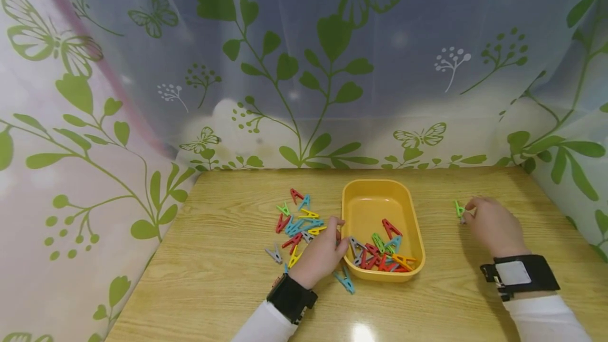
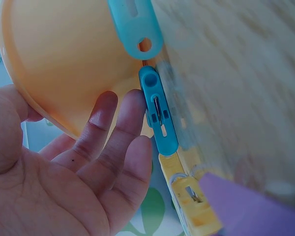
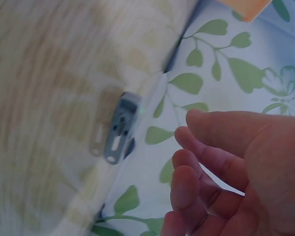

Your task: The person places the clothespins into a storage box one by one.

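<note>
My left hand [image 1: 319, 258] is at the left side of a yellow plastic bin [image 1: 380, 188]. In the left wrist view its thumb reaches over the bin's rim, with fingers along the outer wall. Several clothespins lie in the bin's near end, among them an orange clothespin [image 1: 402, 261]. By the left fingertips stands a blue clothespin [image 2: 158, 110]. My right hand [image 1: 496, 225] hovers low on the right, its fingertips close to a green clothespin [image 1: 458, 209] and a grey clothespin [image 3: 122, 129]. Nothing shows between its loosely bent fingers in the right wrist view.
Left of the bin, a loose pile of clothespins in several colours spreads over the wooden table [image 1: 199, 278], including a red clothespin [image 1: 296, 195]. Another blue clothespin [image 1: 345, 281] lies against the bin's near left corner. A leaf-patterned curtain [image 1: 266, 94] borders the table's back and sides.
</note>
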`<state>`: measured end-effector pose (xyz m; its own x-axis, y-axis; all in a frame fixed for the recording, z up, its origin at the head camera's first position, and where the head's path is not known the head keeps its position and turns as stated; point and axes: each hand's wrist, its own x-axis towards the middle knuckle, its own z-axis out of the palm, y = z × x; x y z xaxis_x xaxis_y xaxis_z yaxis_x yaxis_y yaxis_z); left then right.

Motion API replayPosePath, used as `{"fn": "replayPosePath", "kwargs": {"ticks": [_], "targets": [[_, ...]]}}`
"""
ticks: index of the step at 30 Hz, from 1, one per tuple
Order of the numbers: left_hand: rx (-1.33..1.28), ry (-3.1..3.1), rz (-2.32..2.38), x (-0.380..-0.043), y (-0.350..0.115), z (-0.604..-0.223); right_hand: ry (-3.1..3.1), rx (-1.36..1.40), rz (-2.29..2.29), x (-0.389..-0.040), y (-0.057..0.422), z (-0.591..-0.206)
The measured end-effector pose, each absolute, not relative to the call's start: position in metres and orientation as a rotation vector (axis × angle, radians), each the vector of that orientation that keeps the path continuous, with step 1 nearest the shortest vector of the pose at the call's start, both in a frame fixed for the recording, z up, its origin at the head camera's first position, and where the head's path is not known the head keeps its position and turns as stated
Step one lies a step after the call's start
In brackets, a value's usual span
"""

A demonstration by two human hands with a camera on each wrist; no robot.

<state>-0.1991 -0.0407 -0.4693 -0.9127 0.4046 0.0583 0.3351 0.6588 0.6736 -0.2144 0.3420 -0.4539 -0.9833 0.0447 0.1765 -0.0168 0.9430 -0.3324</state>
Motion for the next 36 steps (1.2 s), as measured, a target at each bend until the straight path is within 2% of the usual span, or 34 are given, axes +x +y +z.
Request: {"fn": "replayPosePath", "kwargs": {"ticks": [24,36], "targets": [[0.608,2.764,1.113,-0.198,-0.040,-0.469,-3.044,-0.075,0.421,-0.213,0.365,-0.465],[0.600,2.771,1.096,-0.197,-0.040,-0.466,-3.074,-0.073,0.435,-0.213,0.365,-0.459]]}}
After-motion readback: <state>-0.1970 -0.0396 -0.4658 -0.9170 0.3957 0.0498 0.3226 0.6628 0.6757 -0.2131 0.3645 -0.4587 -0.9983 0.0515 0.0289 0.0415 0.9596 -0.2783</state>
